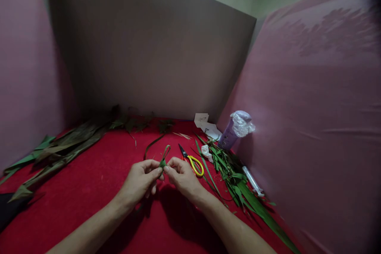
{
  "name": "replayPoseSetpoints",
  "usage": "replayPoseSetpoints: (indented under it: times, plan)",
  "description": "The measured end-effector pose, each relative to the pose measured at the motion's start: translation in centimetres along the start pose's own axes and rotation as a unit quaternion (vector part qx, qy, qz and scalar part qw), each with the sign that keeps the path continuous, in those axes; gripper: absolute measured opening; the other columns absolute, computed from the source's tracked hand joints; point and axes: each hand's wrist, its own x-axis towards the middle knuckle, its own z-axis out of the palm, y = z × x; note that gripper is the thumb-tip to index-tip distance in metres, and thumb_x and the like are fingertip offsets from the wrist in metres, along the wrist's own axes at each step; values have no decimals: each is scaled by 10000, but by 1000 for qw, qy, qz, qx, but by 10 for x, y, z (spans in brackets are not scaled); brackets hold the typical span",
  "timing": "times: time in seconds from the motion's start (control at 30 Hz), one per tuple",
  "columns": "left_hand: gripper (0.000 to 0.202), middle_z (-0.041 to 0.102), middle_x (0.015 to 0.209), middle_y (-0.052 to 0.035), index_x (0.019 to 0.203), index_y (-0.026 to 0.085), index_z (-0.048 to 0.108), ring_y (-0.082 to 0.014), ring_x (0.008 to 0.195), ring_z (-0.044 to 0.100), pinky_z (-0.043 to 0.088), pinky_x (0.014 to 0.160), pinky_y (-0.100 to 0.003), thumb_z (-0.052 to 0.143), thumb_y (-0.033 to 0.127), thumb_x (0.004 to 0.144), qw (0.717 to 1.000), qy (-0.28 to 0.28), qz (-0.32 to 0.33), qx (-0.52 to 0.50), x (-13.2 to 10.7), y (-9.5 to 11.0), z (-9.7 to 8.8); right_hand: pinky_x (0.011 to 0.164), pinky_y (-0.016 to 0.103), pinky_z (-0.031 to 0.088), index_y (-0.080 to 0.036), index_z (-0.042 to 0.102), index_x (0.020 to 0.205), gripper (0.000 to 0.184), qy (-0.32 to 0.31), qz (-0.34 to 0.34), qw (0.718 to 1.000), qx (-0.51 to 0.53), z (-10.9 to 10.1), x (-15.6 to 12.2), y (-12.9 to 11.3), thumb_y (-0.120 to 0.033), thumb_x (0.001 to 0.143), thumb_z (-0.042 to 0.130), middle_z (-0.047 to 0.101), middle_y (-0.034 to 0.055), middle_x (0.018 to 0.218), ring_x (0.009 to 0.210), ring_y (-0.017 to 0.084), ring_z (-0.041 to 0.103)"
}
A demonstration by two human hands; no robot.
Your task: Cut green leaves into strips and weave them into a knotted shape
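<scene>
Between my two hands is a small piece of folded green leaf, with a thin loop of leaf strip standing up from its top. My left hand pinches its left side between thumb and fingers. From the right, my right hand pinches the same piece, fingertips close to those of the left. A long narrow leaf strip curves up behind the left hand. Just beyond the right hand lie scissors with yellow handles and dark blades. The fingers hide the lower part of the folded leaf.
Green leaf cuttings are heaped on the right of the red cloth, beside a clear plastic tube. A purple container with plastic wrap, white papers, thin sticks and crumpled tissue stand or lie behind. Long dried leaves spread left.
</scene>
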Motion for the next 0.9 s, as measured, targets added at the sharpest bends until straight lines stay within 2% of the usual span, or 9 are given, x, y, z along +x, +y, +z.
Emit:
replayPoseSetpoints:
  times: [0.37, 0.67, 0.9]
  plan:
    - [229, 509, 374, 52, 683, 146, 572, -56, 276, 367, 271, 299, -159, 572, 371, 722, 999, -13, 41, -1, 4, -6, -4, 390, 176, 204, -171, 445, 660, 286, 11, -10, 1000, 10, 3, -1, -5, -419, 770, 537, 374, -84, 461, 397, 46, 278]
    - [249, 493, 344, 54, 669, 145, 576, -52, 266, 348, 254, 297, -155, 568, 386, 728, 999, -7, 39, -10, 4, -9, -4, 382, 169, 197, -174, 442, 632, 281, 26, -9, 999, 19, 1, -2, -6, -392, 752, 573, 359, -97, 435, 380, 41, 258]
    - [263, 495, 328, 54, 663, 145, 574, -52, 258, 355, 265, 301, -153, 583, 401, 725, 999, -17, 28, -23, 5, -7, -6, 411, 170, 227, -171, 444, 646, 269, 35, -36, 999, 6, 4, -3, 1, -373, 789, 550, 386, -79, 483, 424, 49, 292]
